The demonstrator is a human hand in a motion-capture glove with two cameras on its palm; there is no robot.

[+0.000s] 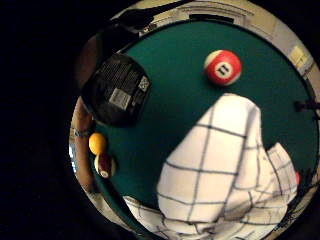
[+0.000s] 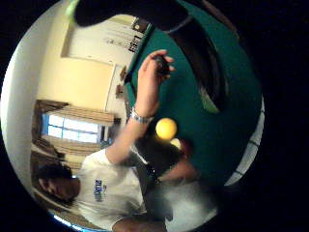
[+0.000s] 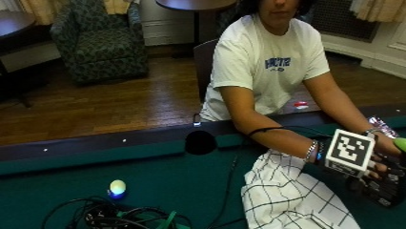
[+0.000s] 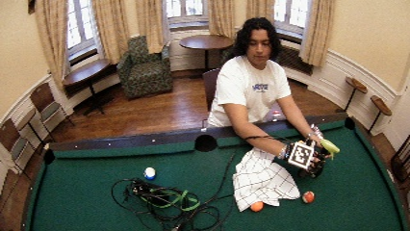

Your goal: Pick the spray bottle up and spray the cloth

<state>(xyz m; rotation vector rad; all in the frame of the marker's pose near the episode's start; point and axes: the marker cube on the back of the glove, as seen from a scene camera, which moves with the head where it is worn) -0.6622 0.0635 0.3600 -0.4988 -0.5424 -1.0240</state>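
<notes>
The spray bottle [image 3: 382, 190] is black with a green nozzle [image 3: 400, 143] and hangs above the green felt at the right of the pool table. My gloved right hand [image 3: 379, 167] grips its body, fingers curled round it. In the little finger side palm view the bottle's labelled body [image 1: 118, 90] is close to the palm. The bare left hand [image 2: 149, 82] reaches to the bottle's top and pinches something dark there. The white checked cloth [image 3: 289, 195] lies crumpled on the felt just beside and below the bottle, also seen as cloth [image 4: 259, 180].
A red striped ball [image 1: 222, 67] lies past the cloth; a yellow ball [image 1: 97, 143] and a maroon striped ball [image 1: 104, 166] lie beside it. A blue-and-white ball [image 4: 149, 173] and a tangle of cables [image 4: 160, 197] lie on the left. A side pocket [image 3: 200, 142] is in the near rail.
</notes>
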